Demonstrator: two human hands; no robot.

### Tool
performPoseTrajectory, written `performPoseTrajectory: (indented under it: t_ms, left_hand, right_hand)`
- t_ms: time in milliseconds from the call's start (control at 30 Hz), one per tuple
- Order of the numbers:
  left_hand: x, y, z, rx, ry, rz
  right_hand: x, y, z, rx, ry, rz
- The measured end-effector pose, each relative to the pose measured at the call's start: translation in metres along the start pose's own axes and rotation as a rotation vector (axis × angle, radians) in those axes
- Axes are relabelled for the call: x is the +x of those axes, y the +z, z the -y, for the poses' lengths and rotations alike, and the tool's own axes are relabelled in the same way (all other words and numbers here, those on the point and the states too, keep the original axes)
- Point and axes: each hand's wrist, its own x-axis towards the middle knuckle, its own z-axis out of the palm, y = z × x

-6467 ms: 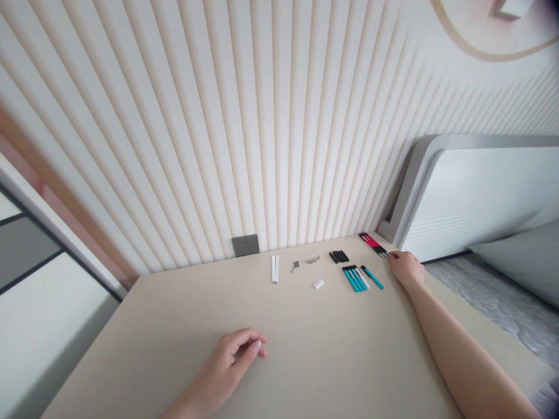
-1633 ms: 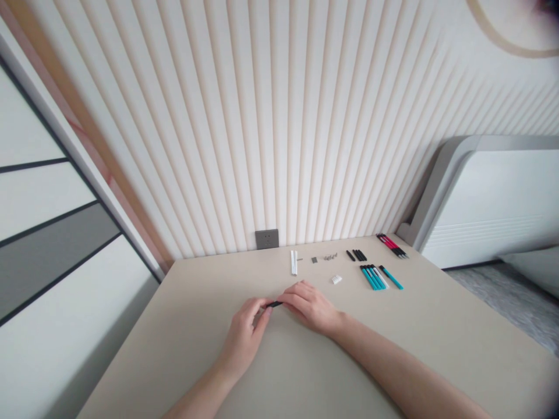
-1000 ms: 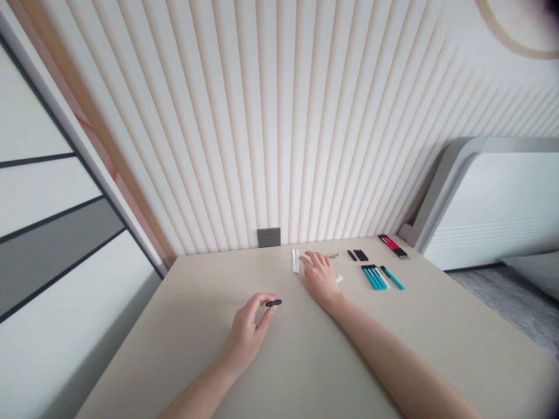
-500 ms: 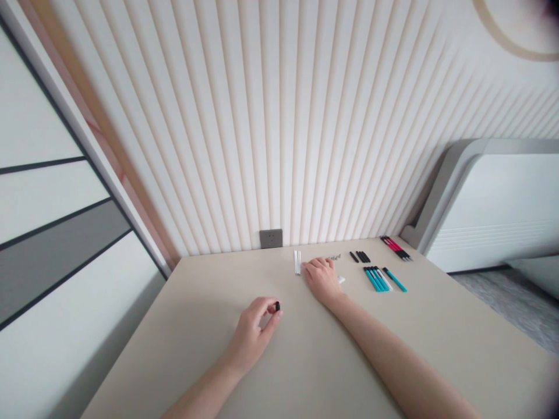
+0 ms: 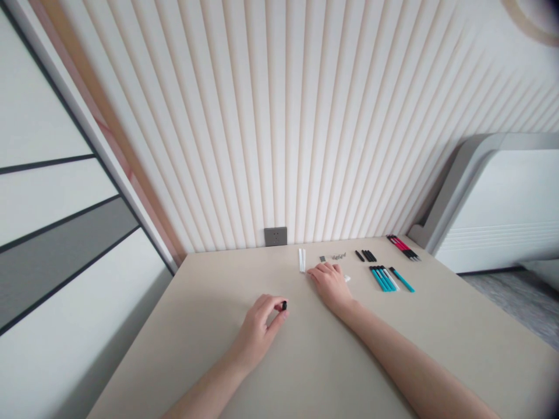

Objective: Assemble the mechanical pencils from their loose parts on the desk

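Black pen part (image 5: 285, 305): above the worktop (image 5: 209, 302), pinched in the grip of the left hand (image 5: 261, 324); steady hold advisable. At two o'clock: right hand (image 5: 331, 285), grip state undeterminable, near white rods (image 5: 302, 261); light contact should avoid scattering them.

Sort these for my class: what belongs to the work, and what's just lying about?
Likely belonging:
short black cylinder, in the left hand
thin white rods, beside the right hand
slim black cylinders
teal-and-black sticks
pink-and-black sticks

Just around:
dark grey rectangular wall socket
pale grey headboard
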Motion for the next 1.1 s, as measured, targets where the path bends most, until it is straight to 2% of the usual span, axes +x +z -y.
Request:
performPoseTrajectory:
  t_ms: [100, 267, 433, 800, 1000, 1100]
  left_hand:
    - [-0.001, 0.000, 0.000, 0.007, 0.001, 0.012]
    - [0.000, 0.000, -0.004, 0.032, 0.005, 0.037]
    - [0.002, 0.000, -0.006, 0.022, -0.005, 0.052]
    - [0.001, 0.001, -0.007, 0.042, 0.001, 0.056]
    - [0.001, 0.000, -0.009, -0.002, 0.025, 0.107]
    - [0.001, 0.000, -0.010, -0.008, 0.037, 0.116]
  right_hand:
    - [-0.007, 0.000, 0.009, 0.176, -0.028, -0.044]
    - [-0.022, -0.009, 0.046, 0.712, -0.014, -0.180]
    - [-0.035, -0.017, 0.079, 1.084, 0.151, -0.276]
    - [-0.038, -0.014, 0.086, 1.203, 0.169, -0.227]
    - [-0.042, -0.019, 0.091, 1.217, 0.093, -0.156]
    - [-0.042, -0.021, 0.092, 1.214, 0.083, -0.161]
